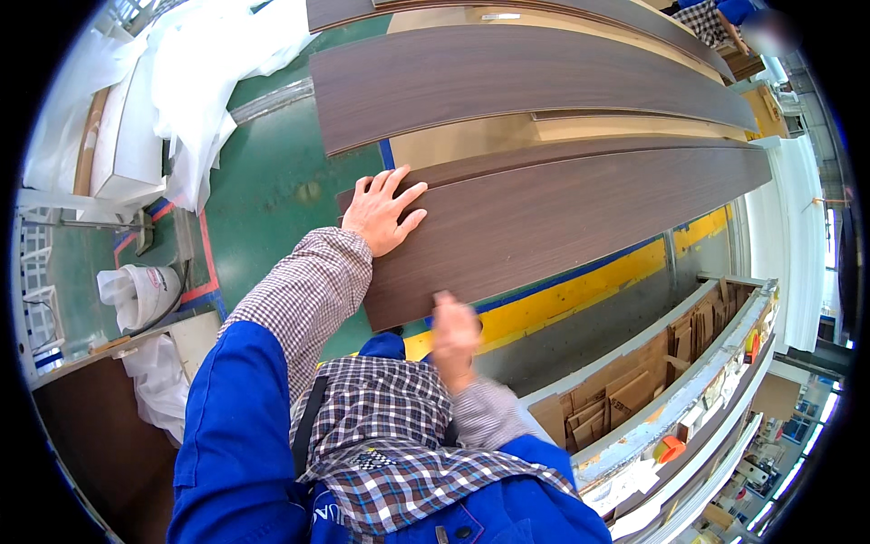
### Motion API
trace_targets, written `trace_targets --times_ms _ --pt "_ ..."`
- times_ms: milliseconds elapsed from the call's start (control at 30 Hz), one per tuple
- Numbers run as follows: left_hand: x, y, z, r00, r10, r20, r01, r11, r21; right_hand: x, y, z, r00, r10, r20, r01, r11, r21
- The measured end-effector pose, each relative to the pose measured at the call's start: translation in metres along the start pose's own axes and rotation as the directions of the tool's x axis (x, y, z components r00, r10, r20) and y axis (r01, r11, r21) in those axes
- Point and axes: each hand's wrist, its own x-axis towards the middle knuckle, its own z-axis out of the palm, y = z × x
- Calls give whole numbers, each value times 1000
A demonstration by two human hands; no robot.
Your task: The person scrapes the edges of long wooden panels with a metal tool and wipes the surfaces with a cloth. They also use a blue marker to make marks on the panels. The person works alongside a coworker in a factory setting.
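Observation:
A long dark brown wood-grain plank (562,213) stretches from in front of me toward the far right. Near its left end, my left hand (382,218) lies on the surface with fingers spread, holding nothing. My right hand (456,337) is at the plank's near edge, close to its left corner. That hand is blurred by motion, with its fingers curled in; what they hold, if anything, cannot be made out. Another dark brown plank (517,77) lies beyond this one, apart from it, over tan board (471,140).
To my right stands a long grey-framed bin (625,453) with cardboard pieces. White plastic sheeting (195,72) hangs at the far left, above a white bucket (149,295). Yellow floor marking (580,286) runs beside the plank. Another person (711,23) is at the far right.

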Motion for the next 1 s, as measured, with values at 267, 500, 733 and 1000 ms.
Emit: trace_targets --times_ms 267,500,733,1000 --pt "0 -1 -4 999 -28 43 30 999 -39 -21 -45 14 976 -185 118 143 943 301" --pt "-4 -4 -7 999 -40 12 41 999 -34 50 81 -47 981 178 -78 -190 964 -186" --pt "1 -2 0 999 -31 35 33 997 -63 -76 -118 43 786 -345 513 78 879 471" --pt "0 -2 -2 999 -39 -6 39 997 -63 19 -28 -17 991 59 117 -70 993 90"
